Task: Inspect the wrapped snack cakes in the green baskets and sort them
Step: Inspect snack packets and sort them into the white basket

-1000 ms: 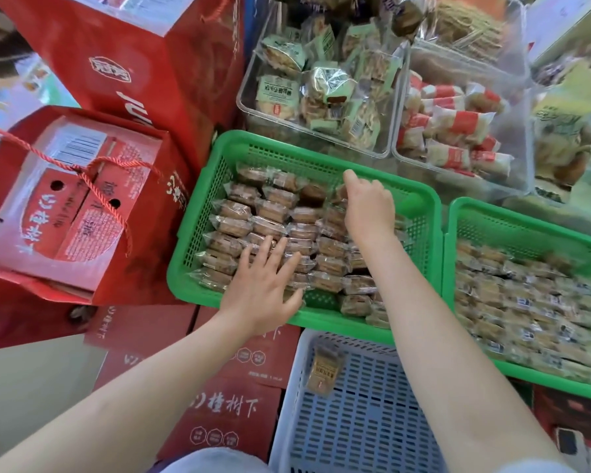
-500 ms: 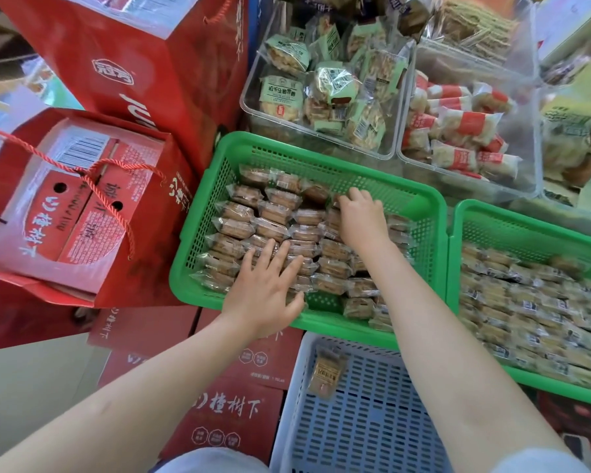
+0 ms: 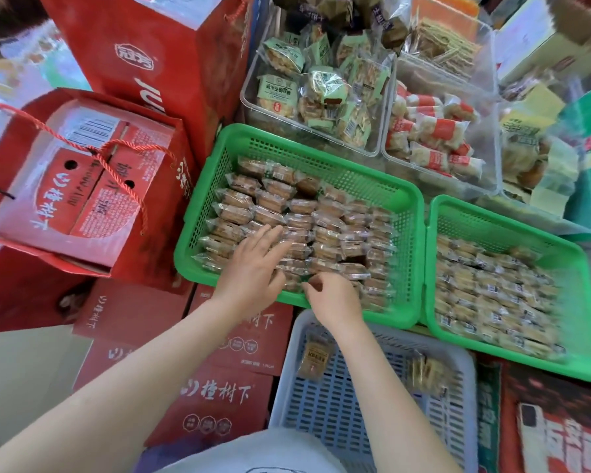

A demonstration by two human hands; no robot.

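Rows of wrapped snack cakes (image 3: 301, 220) fill the left green basket (image 3: 321, 158), where the left hand (image 3: 253, 268) lies flat with fingers spread, while the right hand (image 3: 335, 302) pinches a cake at the near edge.

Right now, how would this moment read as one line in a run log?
stage: inspecting | left hand: flat on snack cakes, left green basket | right hand: fingers curled at near edge, grip unclear | grey basket: few packs
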